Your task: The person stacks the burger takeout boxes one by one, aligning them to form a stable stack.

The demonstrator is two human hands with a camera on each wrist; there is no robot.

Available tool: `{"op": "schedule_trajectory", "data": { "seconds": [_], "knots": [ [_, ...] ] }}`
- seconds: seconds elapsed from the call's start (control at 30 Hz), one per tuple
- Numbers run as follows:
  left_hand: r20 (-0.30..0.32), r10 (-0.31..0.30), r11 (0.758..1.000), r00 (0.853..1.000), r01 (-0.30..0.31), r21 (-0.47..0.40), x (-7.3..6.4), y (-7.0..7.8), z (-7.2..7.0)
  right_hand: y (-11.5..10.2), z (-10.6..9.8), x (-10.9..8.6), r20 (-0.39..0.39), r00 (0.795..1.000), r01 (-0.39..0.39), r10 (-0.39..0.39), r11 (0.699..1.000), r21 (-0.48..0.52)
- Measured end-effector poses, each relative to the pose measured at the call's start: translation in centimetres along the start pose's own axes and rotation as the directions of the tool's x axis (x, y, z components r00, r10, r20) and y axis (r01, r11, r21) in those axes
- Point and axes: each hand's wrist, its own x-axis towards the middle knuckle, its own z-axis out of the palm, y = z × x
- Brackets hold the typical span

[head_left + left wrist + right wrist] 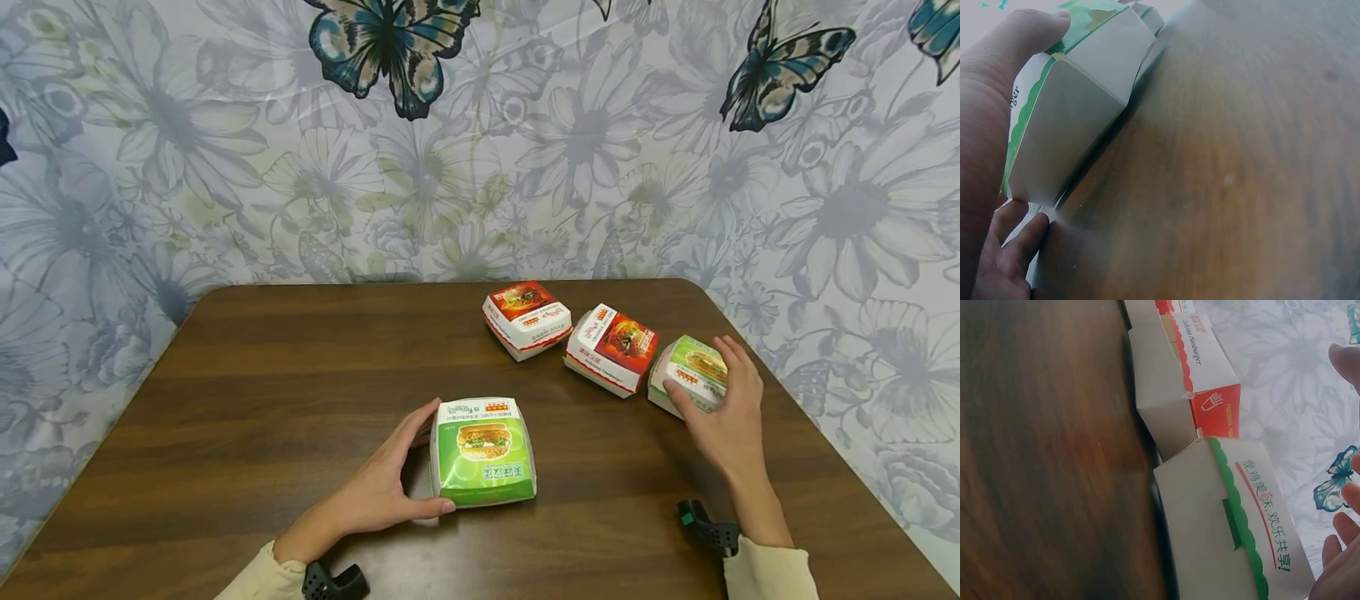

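Note:
A green-and-white hamburger box (486,454) with a burger picture stands closed at the front middle of the table. My left hand (393,483) grips it from its left side, thumb (1038,28) at the near edge and the other fingers reaching round the far corner, partly hidden. At the right, a second green hamburger box (1216,531) sits under my right hand (723,412). That hand hovers over its top with thumb and fingers spread, and a gap shows between them and the box in the right wrist view.
Two red-and-white hamburger boxes, one at the back (527,319) and one closer (611,350), stand in a slanting row with the right green box. The brown wooden table (262,400) ends at a wall cover (322,183) with flowers and butterflies.

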Motion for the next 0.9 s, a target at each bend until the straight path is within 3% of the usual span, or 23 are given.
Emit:
{"op": "schedule_trajectory", "data": {
  "seconds": [0.33, 0.57, 0.9],
  "knots": [
    [0.001, 0.012, 1.0, 1.0, -0.012, 0.005, 0.19, 0.08, -0.04, 0.73, -0.01, -0.2, -0.036, 0.999, -0.011, 0.01, 1.0, -0.027],
    [0.005, 0.009, 1.0, 1.0, -0.009, 0.002, 0.21, 0.04, -0.01, 0.88, -0.15, -0.25, -0.022, 0.996, -0.083, 0.082, 0.995, -0.061],
    [0.0, 0.003, 1.0, 1.0, -0.003, 0.01, 0.07, 0.04, -0.02, 0.88, -0.04, -0.26, 0.028, 0.992, -0.121, 0.124, 0.989, -0.08]
  ]
}}
